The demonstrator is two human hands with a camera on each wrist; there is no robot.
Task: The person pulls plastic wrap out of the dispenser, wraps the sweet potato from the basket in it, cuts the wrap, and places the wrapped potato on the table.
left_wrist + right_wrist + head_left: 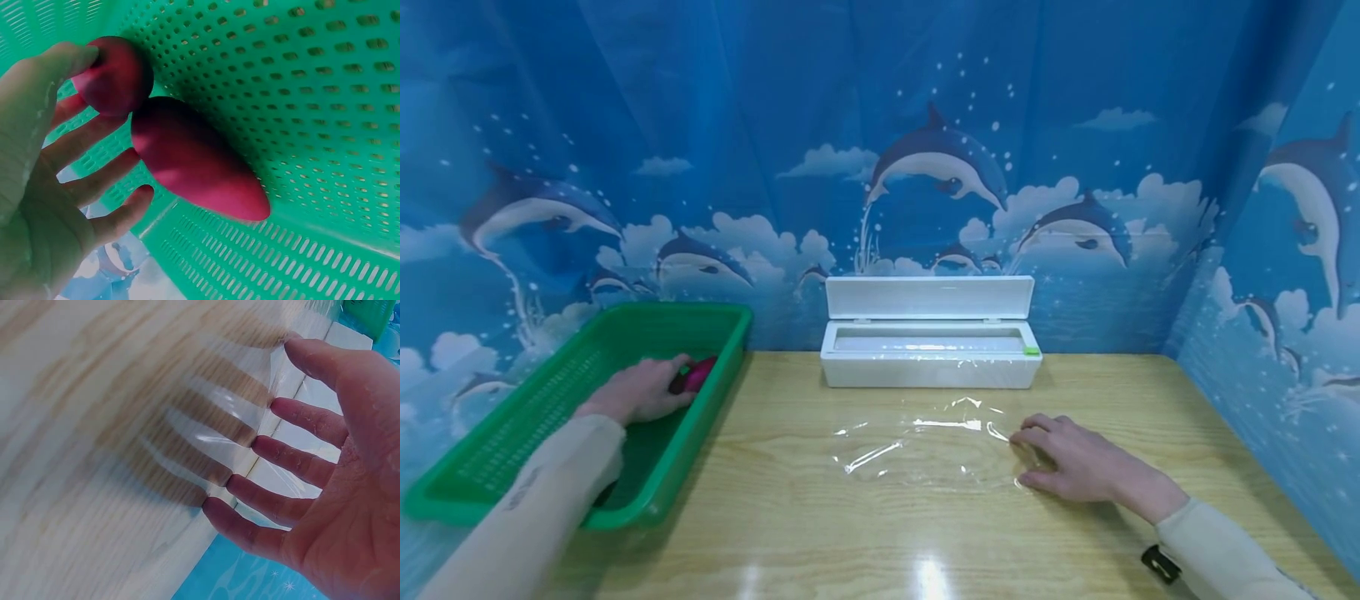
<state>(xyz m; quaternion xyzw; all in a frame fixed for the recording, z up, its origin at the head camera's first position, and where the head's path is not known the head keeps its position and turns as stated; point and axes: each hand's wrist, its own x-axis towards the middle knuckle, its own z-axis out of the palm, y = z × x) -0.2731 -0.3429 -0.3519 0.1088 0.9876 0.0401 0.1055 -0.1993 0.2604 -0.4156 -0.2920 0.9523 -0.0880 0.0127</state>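
The left hand [640, 390] reaches into the green basket [673, 310], at nine o'clock from the film [917, 450]. Its thumb and nearest fingers pinch the red ball [115, 75], the other fingers fanned apart. In the left wrist view a long red piece [194, 162] lies against the ball, between four and five o'clock from it.

The right hand [1078, 458] is at three o'clock from the film, fingers slightly spread, tips touching the clear sheet's edge; whether they press it down, I cannot tell. The film lies on the wooden table [820, 550]. At twelve o'clock from it stands the white box [931, 372], lid [929, 297] raised, a green tab [1032, 351] at its three o'clock end. Behind hangs a blue dolphin backdrop [940, 67].
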